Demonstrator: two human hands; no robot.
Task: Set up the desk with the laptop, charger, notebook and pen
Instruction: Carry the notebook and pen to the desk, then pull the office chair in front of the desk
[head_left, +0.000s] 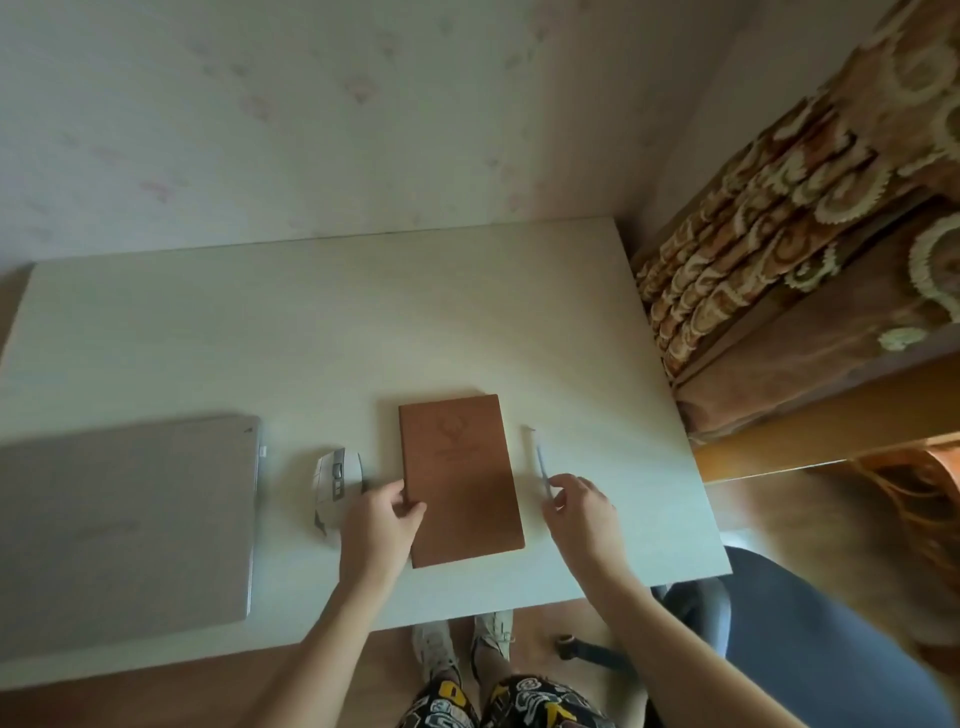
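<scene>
nearest the camera, patterned shorts (511, 701) and a pair of pale shoes (462, 642) are seen at the lower edge, on a wooden floor beneath the front edge of the desk (311, 322). from there two bare forearms are stretched forward over the white desk top.

the left hand (376, 525) is laid against the left edge of the notebook (460, 478), with the thumb pressed onto the brown cover and the other fingers curled under or beside the edge; whether the cover is being lifted cannot be told. the notebook is closed and lies flat near the front middle of the desk, its long side running away from the camera.

the right hand (582, 506) is held just right of the notebook, and the near end of the pen (537, 457) is pinched between thumb and forefinger, the remaining fingers being loosely curled. the pen is a thin pale one, pointed away from the camera; whether its far tip rests on the desk cannot be told.

a white mouse (335, 480) is placed just left of the notebook, partly hidden by the left hand. further left, a closed silver laptop (130, 519) lies flat, cut off by the frame's edge. a blue chair (810, 618) is seen at the right, beside a patterned brown blanket (779, 249).
</scene>
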